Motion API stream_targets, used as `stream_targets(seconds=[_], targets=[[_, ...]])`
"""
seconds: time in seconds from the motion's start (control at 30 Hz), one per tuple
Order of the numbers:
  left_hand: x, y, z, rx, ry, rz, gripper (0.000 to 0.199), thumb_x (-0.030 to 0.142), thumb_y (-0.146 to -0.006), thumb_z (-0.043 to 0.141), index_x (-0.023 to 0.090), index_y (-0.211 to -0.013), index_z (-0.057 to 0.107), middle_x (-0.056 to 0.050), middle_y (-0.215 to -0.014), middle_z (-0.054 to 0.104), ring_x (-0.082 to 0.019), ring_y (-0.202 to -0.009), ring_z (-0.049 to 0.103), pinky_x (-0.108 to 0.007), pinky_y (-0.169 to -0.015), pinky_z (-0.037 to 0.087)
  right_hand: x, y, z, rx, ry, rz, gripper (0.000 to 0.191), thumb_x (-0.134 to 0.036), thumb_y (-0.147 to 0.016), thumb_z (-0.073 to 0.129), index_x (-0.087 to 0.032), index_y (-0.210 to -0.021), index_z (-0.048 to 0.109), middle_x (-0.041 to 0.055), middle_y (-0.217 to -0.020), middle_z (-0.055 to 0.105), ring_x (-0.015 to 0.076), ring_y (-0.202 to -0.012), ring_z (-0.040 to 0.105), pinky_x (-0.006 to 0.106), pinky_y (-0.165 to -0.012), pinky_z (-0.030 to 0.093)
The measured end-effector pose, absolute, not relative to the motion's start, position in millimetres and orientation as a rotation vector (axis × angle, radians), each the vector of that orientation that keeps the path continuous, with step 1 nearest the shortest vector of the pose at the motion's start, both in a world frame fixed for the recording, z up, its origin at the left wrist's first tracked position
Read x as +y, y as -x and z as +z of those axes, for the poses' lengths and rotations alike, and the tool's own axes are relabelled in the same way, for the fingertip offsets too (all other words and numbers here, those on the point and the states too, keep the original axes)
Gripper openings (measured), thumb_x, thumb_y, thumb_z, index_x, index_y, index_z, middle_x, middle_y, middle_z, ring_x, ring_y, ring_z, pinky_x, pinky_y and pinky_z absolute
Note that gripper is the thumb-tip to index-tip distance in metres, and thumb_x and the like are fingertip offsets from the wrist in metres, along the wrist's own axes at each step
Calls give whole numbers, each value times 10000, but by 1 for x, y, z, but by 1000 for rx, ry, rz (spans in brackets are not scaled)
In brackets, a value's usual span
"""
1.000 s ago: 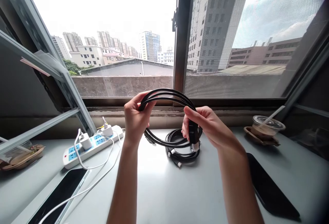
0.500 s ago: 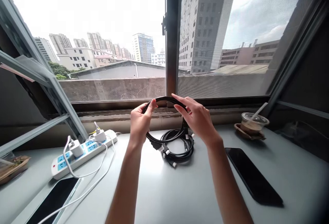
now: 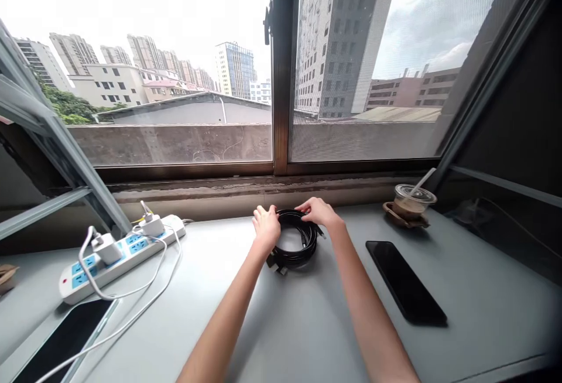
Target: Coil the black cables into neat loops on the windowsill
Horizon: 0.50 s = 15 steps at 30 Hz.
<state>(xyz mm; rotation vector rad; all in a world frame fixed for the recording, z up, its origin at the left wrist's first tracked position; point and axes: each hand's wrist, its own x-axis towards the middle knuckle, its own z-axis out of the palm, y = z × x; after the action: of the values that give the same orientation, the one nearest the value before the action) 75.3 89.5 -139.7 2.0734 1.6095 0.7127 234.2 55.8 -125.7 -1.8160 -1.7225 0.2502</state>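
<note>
Black coiled cables [image 3: 298, 259] lie in a stacked ring on the grey table, with several connector ends poking out at the lower left and right. My left hand [image 3: 267, 224] is closed on the ring's upper left side, thumb at its inner edge. On the upper right side, my right hand [image 3: 318, 212] pinches the top coil between thumb and fingers. Where one coil ends and the one beneath it begins is hard to tell.
A white power strip [image 3: 127, 254] with two chargers and white cables stands at left, a phone [image 3: 65, 336] in front of it. At right lie a black phone [image 3: 406, 282] and a lidded cup [image 3: 410, 202] in a brown holder. A window is behind.
Both hands have lowered the raised cable coil onto the coils lying on the table. The view has shifted a little to the right and down.
</note>
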Motion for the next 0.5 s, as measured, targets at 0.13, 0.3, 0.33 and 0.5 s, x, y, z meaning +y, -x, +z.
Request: stream_targets(seconds=[0.13,0.3,0.33,0.5], targets=[[98,-80,-164,1717,-2174,512,367,198,-888,399,172,-1216,560,-220,-1225,472,-351,-1162,433,-473,-919,365,71,-231,-141,-1711,1958,344,298,-97,-626,710,-278,-859,753,-2,-843,722,166,-805,654,241,-744,463],[117,-75,-169,1699,-2323,431,431,267,-924,319,220,-1313,497,-174,-1189,508,-313,-1158,450,-420,-928,386,79,-232,-145,-1645,1950,352,293,-153,-686,677,-310,-928,735,-30,-961,710,159,-937,631,232,-828,441],[120,-74,-170,1693,-2335,421,436,282,-926,314,214,-1318,492,-171,-1170,526,-303,-1139,473,-404,-918,398,80,-232,-148,-1622,1939,355,283,-165,-692,677,-312,-927,734,-34,-965,709,159,-945,628,234,-836,439],[139,-73,-182,1624,-2373,398,435,325,-918,321,215,-1289,521,-122,-1128,606,-243,-1048,568,-310,-874,436,90,-237,-166,-1540,1804,447,204,-293,-726,693,-306,-926,731,-46,-925,712,140,-872,638,218,-785,456]])
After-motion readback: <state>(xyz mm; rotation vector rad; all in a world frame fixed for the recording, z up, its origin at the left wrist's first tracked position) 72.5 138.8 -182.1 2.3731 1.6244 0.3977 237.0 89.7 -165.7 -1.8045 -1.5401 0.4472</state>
